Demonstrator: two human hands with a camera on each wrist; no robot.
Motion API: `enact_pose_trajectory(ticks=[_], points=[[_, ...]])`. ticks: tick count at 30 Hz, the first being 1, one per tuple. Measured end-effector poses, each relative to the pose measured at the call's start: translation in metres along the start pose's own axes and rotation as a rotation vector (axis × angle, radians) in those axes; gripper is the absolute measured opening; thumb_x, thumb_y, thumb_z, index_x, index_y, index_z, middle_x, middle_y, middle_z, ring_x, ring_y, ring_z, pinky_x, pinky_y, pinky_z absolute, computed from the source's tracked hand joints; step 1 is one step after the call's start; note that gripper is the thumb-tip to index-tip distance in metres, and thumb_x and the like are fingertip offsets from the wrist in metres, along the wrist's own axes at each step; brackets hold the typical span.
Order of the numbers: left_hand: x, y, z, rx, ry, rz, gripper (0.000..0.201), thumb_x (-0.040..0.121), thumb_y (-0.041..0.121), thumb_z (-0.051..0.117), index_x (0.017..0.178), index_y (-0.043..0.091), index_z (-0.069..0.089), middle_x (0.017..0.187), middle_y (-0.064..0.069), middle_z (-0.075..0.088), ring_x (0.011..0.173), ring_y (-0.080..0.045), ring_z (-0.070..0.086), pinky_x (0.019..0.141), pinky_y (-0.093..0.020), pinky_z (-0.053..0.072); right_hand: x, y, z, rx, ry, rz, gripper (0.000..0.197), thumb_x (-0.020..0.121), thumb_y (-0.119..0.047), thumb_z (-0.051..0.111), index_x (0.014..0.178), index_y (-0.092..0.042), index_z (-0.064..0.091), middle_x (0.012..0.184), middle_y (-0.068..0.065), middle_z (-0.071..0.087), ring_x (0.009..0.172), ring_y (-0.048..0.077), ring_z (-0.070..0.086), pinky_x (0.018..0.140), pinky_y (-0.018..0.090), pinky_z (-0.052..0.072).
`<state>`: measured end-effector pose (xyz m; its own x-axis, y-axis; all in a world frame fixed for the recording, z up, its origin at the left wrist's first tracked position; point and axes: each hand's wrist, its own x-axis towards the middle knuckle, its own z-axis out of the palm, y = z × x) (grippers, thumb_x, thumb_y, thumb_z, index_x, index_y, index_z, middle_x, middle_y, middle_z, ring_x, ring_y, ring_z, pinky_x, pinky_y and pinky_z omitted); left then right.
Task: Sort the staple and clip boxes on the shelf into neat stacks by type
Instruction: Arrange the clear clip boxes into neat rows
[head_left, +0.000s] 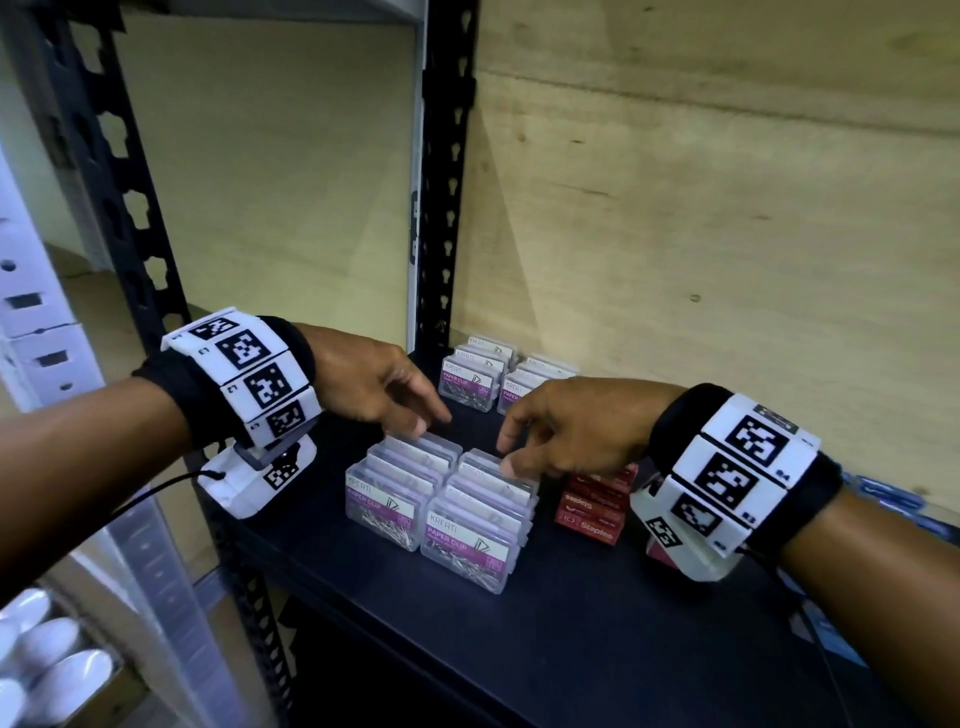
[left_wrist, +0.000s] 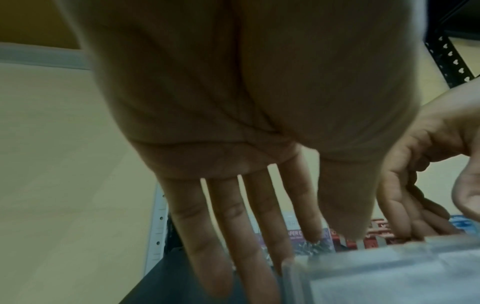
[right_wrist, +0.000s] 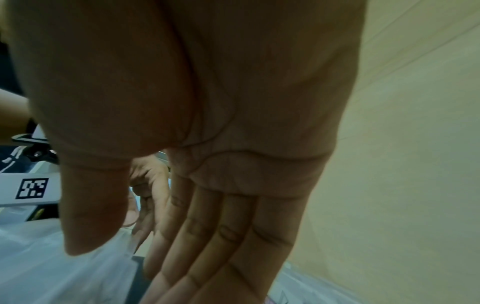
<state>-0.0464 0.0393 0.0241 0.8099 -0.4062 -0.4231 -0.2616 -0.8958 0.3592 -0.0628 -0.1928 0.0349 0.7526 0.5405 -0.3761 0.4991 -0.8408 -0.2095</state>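
Both hands, left hand (head_left: 363, 379) and right hand (head_left: 576, 426), hover grip loose, empty, over clear plastic clip boxes (head_left: 441, 499).

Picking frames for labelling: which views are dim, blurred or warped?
Head view: well lit, labels on the clip boxes legible, edges bowed. Left wrist view: dim, left hand fills it, boxes blurred. Right wrist view: dim, right hand soft.

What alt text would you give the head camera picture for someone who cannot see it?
Two hands, left hand and right hand, reach over clear paper clip boxes lined up on a black shelf. Red staples boxes sit beside them under the right hand, more paper clip boxes behind.
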Motion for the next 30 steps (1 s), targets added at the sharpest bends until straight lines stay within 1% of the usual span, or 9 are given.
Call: enact_pose_trajectory(ticks=[3, 5, 7, 9, 11, 17, 21, 24, 30], points=[[0.008, 0.0, -0.009, 0.034, 0.141, 0.036, 0.032, 0.092, 0.046, 0.055, 0.123, 0.041, 0.059, 0.116, 0.016, 0.065, 0.102, 0.003, 0.06, 0.099, -0.029, 0.045, 0.005, 0.007, -0.011, -0.042, 0.051, 0.032, 0.028, 0.091, -0.049, 0.061, 0.112, -0.031, 0.065, 0.084, -0.015, 0.068, 0.081, 0.003, 0.063, 0.079, 0.025, 0.047], [0.018, 0.002, -0.017, 0.1, 0.265, 0.058, 0.029, 0.093, 0.044, 0.055, 0.12, 0.037, 0.062, 0.119, 0.014, 0.064, 0.093, 0.005, 0.058, 0.082, -0.017, 0.045, 0.013, 0.015, -0.02, -0.107, 0.126, 0.057, 0.026, 0.09, -0.048, 0.063, 0.109, -0.031, 0.067, 0.093, -0.013, 0.071, 0.084, 0.006, 0.063, 0.082, 0.027, 0.048], [0.032, 0.001, -0.026, 0.172, 0.354, 0.073, 0.028, 0.094, 0.041, 0.056, 0.12, 0.035, 0.063, 0.121, 0.013, 0.063, 0.09, 0.005, 0.056, 0.07, -0.009, 0.037, 0.024, 0.025, -0.028, -0.172, 0.202, 0.097, 0.025, 0.089, -0.045, 0.065, 0.107, -0.029, 0.068, 0.102, -0.01, 0.07, 0.091, 0.012, 0.063, 0.086, 0.03, 0.05], [0.048, -0.002, -0.033, 0.235, 0.384, 0.085, 0.028, 0.094, 0.039, 0.057, 0.12, 0.033, 0.064, 0.12, 0.012, 0.064, 0.091, 0.001, 0.057, 0.07, -0.011, 0.037, 0.036, 0.035, -0.035, -0.205, 0.238, 0.142, 0.027, 0.089, -0.043, 0.066, 0.11, -0.026, 0.067, 0.107, -0.005, 0.069, 0.097, 0.017, 0.062, 0.088, 0.033, 0.051], [0.064, -0.005, -0.037, 0.292, 0.396, 0.092, 0.026, 0.094, 0.037, 0.058, 0.119, 0.032, 0.065, 0.117, 0.01, 0.066, 0.09, -0.002, 0.058, 0.076, -0.016, 0.039, 0.047, 0.043, -0.038, -0.198, 0.258, 0.17, 0.027, 0.089, -0.042, 0.067, 0.11, -0.024, 0.067, 0.108, -0.003, 0.069, 0.098, 0.019, 0.063, 0.088, 0.034, 0.052], [0.098, -0.017, -0.042, 0.326, 0.396, 0.13, 0.023, 0.091, 0.037, 0.061, 0.112, 0.031, 0.069, 0.103, 0.013, 0.069, 0.081, 0.002, 0.057, 0.073, -0.014, 0.039, 0.069, 0.058, -0.034, -0.18, 0.286, 0.189, 0.022, 0.087, -0.045, 0.069, 0.096, -0.025, 0.069, 0.098, -0.003, 0.07, 0.089, 0.02, 0.065, 0.084, 0.039, 0.055], [0.107, -0.019, -0.041, 0.293, 0.387, 0.15, 0.019, 0.09, 0.038, 0.063, 0.105, 0.031, 0.07, 0.094, 0.016, 0.068, 0.079, 0.007, 0.058, 0.072, -0.015, 0.044, 0.074, 0.062, -0.033, -0.181, 0.283, 0.169, 0.023, 0.086, -0.046, 0.07, 0.094, -0.024, 0.07, 0.094, -0.003, 0.07, 0.086, 0.019, 0.065, 0.08, 0.036, 0.055], [0.109, -0.02, -0.039, 0.266, 0.383, 0.131, 0.017, 0.087, 0.038, 0.066, 0.103, 0.033, 0.069, 0.093, 0.018, 0.065, 0.081, 0.004, 0.059, 0.075, -0.021, 0.049, 0.074, 0.061, -0.032, -0.175, 0.274, 0.158, 0.023, 0.084, -0.045, 0.072, 0.094, -0.024, 0.07, 0.093, -0.004, 0.07, 0.085, 0.017, 0.065, 0.076, 0.033, 0.054], [0.104, -0.021, -0.038, 0.24, 0.364, 0.104, 0.016, 0.085, 0.033, 0.071, 0.1, 0.032, 0.065, 0.094, 0.017, 0.064, 0.08, 0.003, 0.059, 0.065, -0.015, 0.042, 0.076, 0.059, -0.029, -0.195, 0.25, 0.169, 0.026, 0.084, -0.043, 0.072, 0.1, -0.023, 0.067, 0.097, -0.003, 0.068, 0.088, 0.018, 0.064, 0.074, 0.031, 0.052]])
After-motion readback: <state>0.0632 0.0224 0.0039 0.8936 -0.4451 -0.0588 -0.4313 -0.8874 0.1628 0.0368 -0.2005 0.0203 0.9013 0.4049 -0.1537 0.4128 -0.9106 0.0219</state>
